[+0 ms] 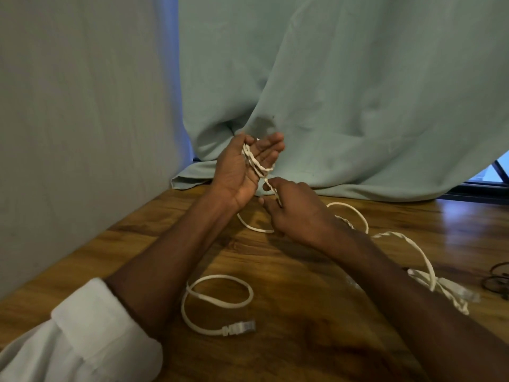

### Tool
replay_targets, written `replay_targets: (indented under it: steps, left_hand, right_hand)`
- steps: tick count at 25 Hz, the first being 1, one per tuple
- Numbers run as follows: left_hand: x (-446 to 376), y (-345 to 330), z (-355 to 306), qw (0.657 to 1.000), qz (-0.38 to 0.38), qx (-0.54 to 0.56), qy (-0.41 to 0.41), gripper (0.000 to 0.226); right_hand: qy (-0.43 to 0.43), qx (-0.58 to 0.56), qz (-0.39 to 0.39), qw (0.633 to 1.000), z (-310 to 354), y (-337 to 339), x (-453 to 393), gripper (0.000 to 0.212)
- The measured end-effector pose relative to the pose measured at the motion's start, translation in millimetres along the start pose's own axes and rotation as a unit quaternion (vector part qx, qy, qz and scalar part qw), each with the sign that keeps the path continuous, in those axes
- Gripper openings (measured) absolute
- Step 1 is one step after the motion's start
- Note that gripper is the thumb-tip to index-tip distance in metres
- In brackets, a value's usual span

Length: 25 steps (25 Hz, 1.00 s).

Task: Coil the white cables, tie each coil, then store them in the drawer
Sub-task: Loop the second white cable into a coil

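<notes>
A flat white cable (256, 164) is wound in several turns across the palm of my left hand (242, 169), which is raised above the wooden table (289, 271) with its fingers nearly straight. Just below it, my right hand (297, 213) pinches the strand running down from those turns. The rest of the white cable trails over the table in loops (352, 213) to the right. Nearer to me lies another loop (220, 299) ending in a clear plug (242, 326). A second plug end (457, 292) lies at the right.
A pale green cloth (358, 106) hangs behind the table and spills onto its far edge. A grey wall (82, 133) bounds the left side. Dark wire rings (498, 282) lie at the table's right edge. No drawer is in view.
</notes>
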State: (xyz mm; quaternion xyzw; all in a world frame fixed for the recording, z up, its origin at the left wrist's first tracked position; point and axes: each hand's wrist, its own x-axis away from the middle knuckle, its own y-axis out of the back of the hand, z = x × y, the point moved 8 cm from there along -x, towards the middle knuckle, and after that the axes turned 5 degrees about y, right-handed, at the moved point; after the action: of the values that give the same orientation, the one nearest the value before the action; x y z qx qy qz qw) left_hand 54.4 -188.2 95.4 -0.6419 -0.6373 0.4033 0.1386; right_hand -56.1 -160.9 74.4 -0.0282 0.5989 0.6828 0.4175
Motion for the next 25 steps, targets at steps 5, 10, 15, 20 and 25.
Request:
replay_targets:
  steps: [5, 10, 15, 20, 25]
  left_hand:
    - [3, -7, 7, 0.942, -0.042, -0.330, -0.040, 0.042]
    - [4, 0, 1, 0.835, -0.054, -0.534, -0.119, 0.041]
    - [9, -10, 0, 0.832, 0.021, -0.546, -0.096, 0.043]
    - [17, -19, 26, 0.862, 0.076, -0.500, 0.037, 0.056]
    - [22, -23, 41, 0.890, 0.183, -0.396, 0.133, 0.054]
  right_hand:
    - [0.025, 0.019, 0.045, 0.998, -5, 5, -1, 0.021]
    - [-0.007, -0.115, -0.008, 0.993, -10, 22, -2, 0.019]
    - [0.040, -0.213, -0.061, 0.974, -12, 36, -8, 0.009]
    - [0.030, -0.229, -0.197, 0.953, -40, 63, -3, 0.010]
    - [0.042, -0.262, -0.220, 0.939, -45, 62, -2, 0.005]
